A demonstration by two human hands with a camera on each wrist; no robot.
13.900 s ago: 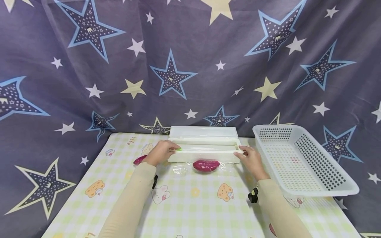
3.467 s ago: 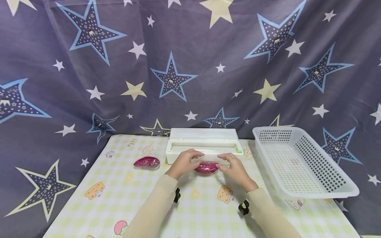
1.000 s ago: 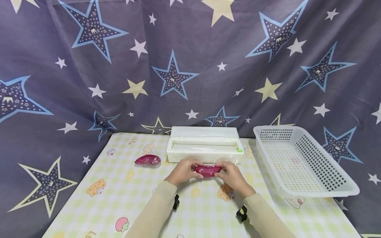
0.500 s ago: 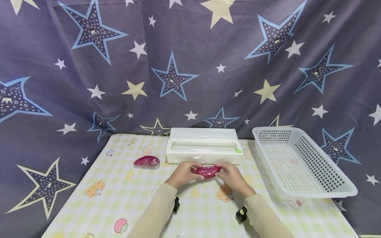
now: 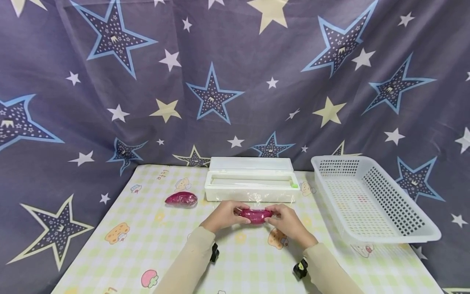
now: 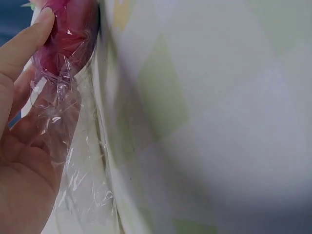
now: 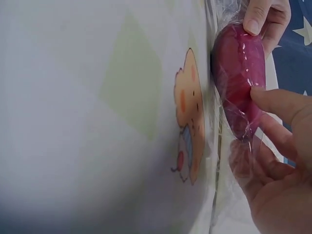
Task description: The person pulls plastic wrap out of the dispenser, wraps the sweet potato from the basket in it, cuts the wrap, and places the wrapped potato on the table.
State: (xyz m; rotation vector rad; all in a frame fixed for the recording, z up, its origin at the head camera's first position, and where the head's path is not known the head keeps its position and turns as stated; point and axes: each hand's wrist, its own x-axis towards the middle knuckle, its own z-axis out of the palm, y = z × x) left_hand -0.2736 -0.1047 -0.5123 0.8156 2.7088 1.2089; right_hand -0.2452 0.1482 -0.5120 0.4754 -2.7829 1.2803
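Note:
Between both hands, a magenta sweet potato [image 5: 254,216] lies just in front of a white cling film dispenser [image 5: 252,192]. Clear film [image 6: 68,141] wraps it and trails loosely past its ends. My left hand [image 5: 227,215] holds its left end between thumb and fingers. At the right end, my right hand [image 5: 288,221] grips it with the thumb [image 7: 273,100] on the near side and the fingers behind. The dispenser's lid [image 5: 251,164] is raised, and its green slider [image 5: 294,185] sits at the right.
A second film-wrapped sweet potato [image 5: 181,199] lies left of the dispenser. A white perforated basket [image 5: 391,239] stands at the right. A checked cloth [image 5: 121,261] covers the table, and a starry curtain [image 5: 220,134] hangs behind.
The green slider, formerly left, now sits right. Both hands left the dispenser and took hold of the sweet potato. In the last second, they moved it slightly towards me.

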